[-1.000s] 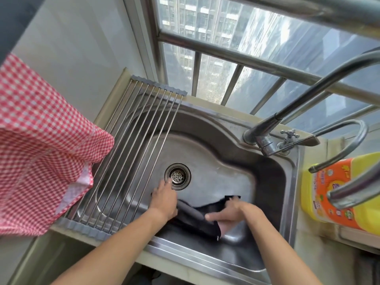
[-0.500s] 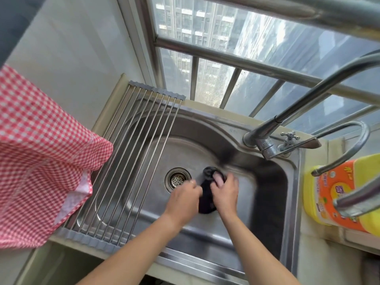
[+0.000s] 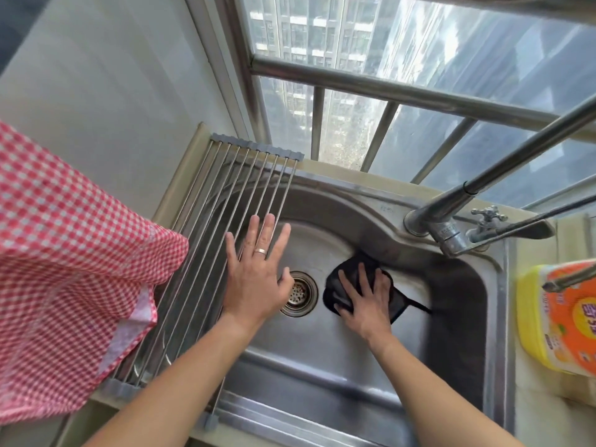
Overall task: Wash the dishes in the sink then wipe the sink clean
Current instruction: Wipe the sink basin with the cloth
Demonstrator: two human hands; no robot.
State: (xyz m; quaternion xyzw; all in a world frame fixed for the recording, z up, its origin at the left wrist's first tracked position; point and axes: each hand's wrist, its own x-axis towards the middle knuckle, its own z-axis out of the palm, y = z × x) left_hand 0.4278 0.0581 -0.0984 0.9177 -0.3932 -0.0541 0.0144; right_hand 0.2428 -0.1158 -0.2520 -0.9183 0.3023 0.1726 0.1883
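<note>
A steel sink fills the middle, its round drain at the centre of the basin. A black cloth lies flat on the basin floor just right of the drain. My right hand presses on the cloth with spread, straight fingers. My left hand, a ring on one finger, is spread flat with straight fingers over the left part of the basin, beside the drain and at the rack's edge; it holds nothing. No dishes show in the sink.
A roll-up steel drying rack covers the sink's left side. A red checked cloth hangs at the left. The tap stands at the back right, a yellow detergent bottle on the right counter. Window bars stand behind.
The cloth was spread from a bunch to flat under my right hand, further back right of the drain. My left hand let go of it and moved left, fingers spread.
</note>
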